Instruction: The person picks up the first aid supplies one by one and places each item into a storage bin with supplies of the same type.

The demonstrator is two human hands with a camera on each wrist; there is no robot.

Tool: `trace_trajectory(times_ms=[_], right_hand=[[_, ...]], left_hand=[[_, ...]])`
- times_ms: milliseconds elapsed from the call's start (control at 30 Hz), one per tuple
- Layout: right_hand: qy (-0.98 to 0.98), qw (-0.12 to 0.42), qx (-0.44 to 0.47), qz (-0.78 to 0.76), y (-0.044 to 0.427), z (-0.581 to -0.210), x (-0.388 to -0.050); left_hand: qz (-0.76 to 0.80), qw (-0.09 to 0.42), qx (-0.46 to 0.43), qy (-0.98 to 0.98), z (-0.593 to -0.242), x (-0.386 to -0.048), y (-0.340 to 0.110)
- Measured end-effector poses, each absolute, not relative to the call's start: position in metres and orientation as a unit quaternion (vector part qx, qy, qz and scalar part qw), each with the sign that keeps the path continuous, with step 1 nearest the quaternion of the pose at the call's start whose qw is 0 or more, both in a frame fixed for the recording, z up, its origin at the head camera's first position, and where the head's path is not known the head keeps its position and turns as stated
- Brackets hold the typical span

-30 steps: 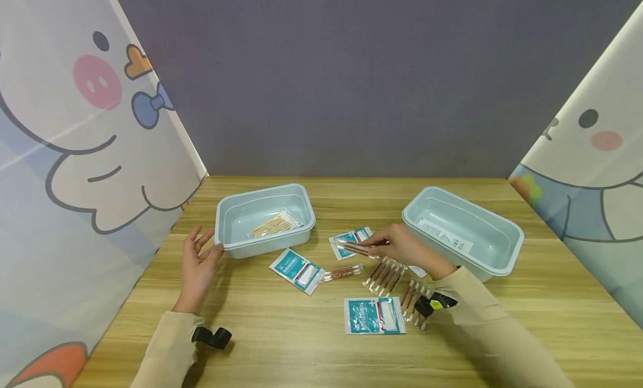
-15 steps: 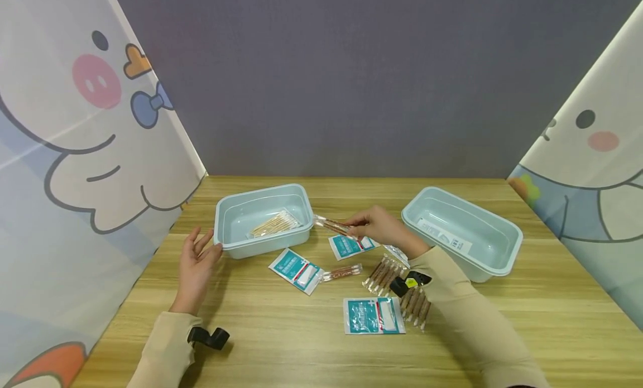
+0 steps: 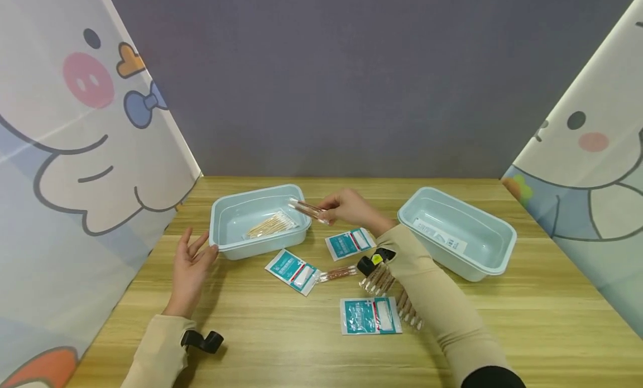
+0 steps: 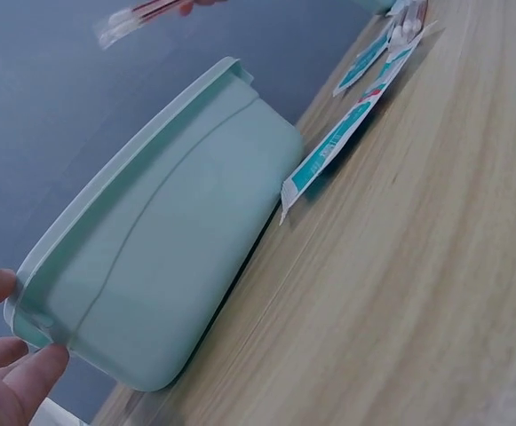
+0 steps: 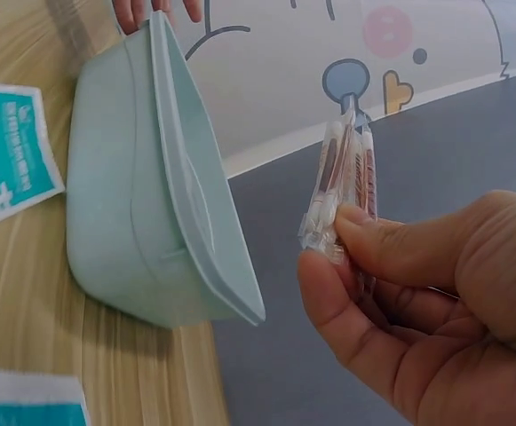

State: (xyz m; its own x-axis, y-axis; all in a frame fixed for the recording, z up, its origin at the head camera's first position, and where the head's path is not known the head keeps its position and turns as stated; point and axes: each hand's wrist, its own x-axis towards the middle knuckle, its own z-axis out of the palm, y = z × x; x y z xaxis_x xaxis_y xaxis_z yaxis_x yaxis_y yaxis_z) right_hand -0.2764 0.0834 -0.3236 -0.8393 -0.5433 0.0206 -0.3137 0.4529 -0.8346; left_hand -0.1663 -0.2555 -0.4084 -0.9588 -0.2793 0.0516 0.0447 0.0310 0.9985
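Observation:
My right hand pinches a clear-wrapped pack of cotton swabs with brown sticks and white tips between thumb and fingers. In the right wrist view this pack stands on end in the grip. Its far end hangs over the right rim of the left pale blue basin. Inside that basin lies a pack of wooden-stick cotton swabs. My left hand touches the basin's near left corner with its fingertips, its fingers loosely spread.
Several teal-and-white packets lie on the wooden table. Other brown swab packs lie among them, some partly behind the right forearm. A second pale blue basin, with a white printed label inside, stands at the right.
My right hand has carried the swab pack leftward and up from above the packets to the left basin's rim. The left hand stays at its corner.

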Motion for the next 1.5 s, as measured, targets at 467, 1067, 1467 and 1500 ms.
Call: trace_trajectory(times_ms=[467, 1067, 1467, 1500], right_hand=[[0.785, 0.152, -0.199, -0.566, 0.029, -0.335, -0.310], [0.803, 0.149, -0.171, -0.552, -0.035, -0.353, -0.313], [0.890, 0.159, -0.143, -0.402, -0.042, -0.358, -0.308], [0.895, 0.155, -0.143, -0.392, -0.041, -0.357, -0.308]], left_hand=[[-0.698, 0.138, 0.086, -0.697, -0.403, -0.169, -0.257], [-0.694, 0.140, 0.084, -0.701, -0.405, -0.167, -0.259], [-0.691, 0.139, 0.090, -0.703, -0.408, -0.171, -0.256], [-0.691, 0.137, 0.091, -0.704, -0.408, -0.171, -0.256]])
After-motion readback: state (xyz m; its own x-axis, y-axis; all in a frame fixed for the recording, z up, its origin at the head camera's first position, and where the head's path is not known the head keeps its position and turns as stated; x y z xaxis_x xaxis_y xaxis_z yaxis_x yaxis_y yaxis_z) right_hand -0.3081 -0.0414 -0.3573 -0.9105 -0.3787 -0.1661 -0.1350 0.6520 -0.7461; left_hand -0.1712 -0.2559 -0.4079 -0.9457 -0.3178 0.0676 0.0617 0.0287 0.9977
